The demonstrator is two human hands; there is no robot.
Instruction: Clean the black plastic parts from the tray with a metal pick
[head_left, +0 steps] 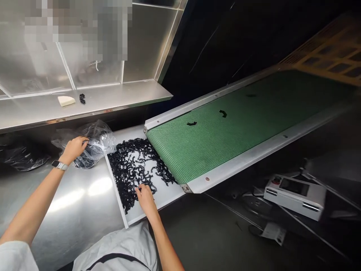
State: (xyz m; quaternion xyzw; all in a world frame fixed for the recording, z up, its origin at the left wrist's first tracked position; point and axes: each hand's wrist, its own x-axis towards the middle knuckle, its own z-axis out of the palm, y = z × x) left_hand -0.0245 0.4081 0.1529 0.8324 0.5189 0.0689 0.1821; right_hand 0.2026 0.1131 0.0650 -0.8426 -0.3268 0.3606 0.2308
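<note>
Currently at the tray: the step in hand seems to be hand-picking among small black pieces (120, 188) spread on a white tray (169, 197) at the end of a green belt (197, 146).
Right hand (145, 195): over the tray's near side, fingers bent down to the pieces; whether the fingertips are together on one, I cannot tell.
Left hand (75, 148): fingers curled at a crumpled clear bag (98, 141) on the metal table (56, 216), just beside the tray; whether it grips the plastic, I cannot tell.
Next touch: probably calls for a light fingertip pinch, since the pieces lie close and look easy to tangle.
Black pieces: small, dark, many of them curved or jagged; packed densely along the tray's left side and by the belt's end, thinner in the middle, where white shows through.
On the belt: two curved dark bits (222, 113) lie well apart from the tray.
</note>
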